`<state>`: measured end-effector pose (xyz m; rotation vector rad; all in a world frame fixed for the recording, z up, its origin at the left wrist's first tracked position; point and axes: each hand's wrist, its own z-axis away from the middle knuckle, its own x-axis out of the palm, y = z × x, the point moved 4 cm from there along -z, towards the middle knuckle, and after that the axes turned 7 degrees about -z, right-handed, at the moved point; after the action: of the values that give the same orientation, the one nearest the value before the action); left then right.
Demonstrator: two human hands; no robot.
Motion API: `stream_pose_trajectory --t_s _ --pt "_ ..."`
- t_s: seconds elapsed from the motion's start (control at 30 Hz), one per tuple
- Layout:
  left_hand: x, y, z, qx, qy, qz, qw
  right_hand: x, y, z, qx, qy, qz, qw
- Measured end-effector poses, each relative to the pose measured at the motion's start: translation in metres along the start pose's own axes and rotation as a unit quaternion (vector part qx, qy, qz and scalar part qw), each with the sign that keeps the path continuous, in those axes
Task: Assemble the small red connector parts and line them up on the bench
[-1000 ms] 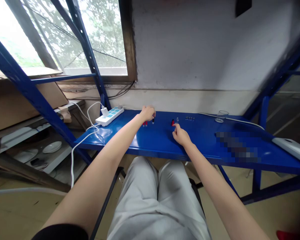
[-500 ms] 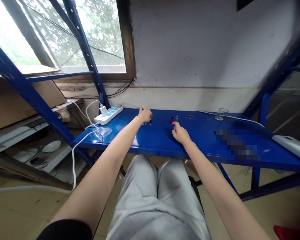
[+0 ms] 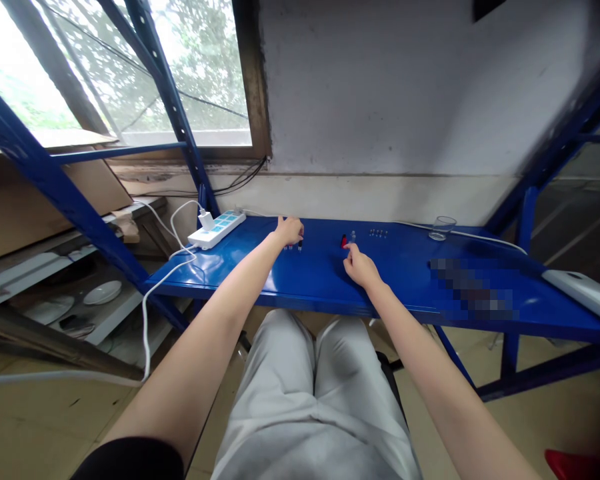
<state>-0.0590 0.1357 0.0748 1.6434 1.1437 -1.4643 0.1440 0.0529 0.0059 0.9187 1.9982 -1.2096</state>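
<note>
My left hand (image 3: 289,231) rests on the blue metal shelf (image 3: 325,280), fingers curled over a few tiny red and black parts (image 3: 295,247) that are too small to name. My right hand (image 3: 359,267) lies farther right with its forefinger stretched toward a small red part (image 3: 344,241) and a small clear part (image 3: 353,237). Whether the fingertip touches them I cannot tell. A row of little dark pieces (image 3: 379,233) sits just beyond.
A white power strip (image 3: 217,229) with a plugged white cable sits at the shelf's left end. A small glass dish (image 3: 442,228) and a white cable (image 3: 485,237) lie at the back right. Blue rack posts stand either side. Plates lie on a lower shelf left.
My left hand has drawn back slightly and lowered onto the small parts. The right hand has barely moved. The view has shifted a little.
</note>
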Motion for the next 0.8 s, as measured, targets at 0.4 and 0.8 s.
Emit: stream_pose_trajectory --t_s 0.4,0.8 --pt "-0.003 0.000 0.002 -0.020 -0.008 0.008 1.000 -0.002 0.001 0.000 -0.004 0.021 -0.009 1.000" --pt "-0.034 0.064 0.030 0.109 0.175 0.127 0.970 -0.014 0.009 0.004 0.050 0.140 -0.030 0.988"
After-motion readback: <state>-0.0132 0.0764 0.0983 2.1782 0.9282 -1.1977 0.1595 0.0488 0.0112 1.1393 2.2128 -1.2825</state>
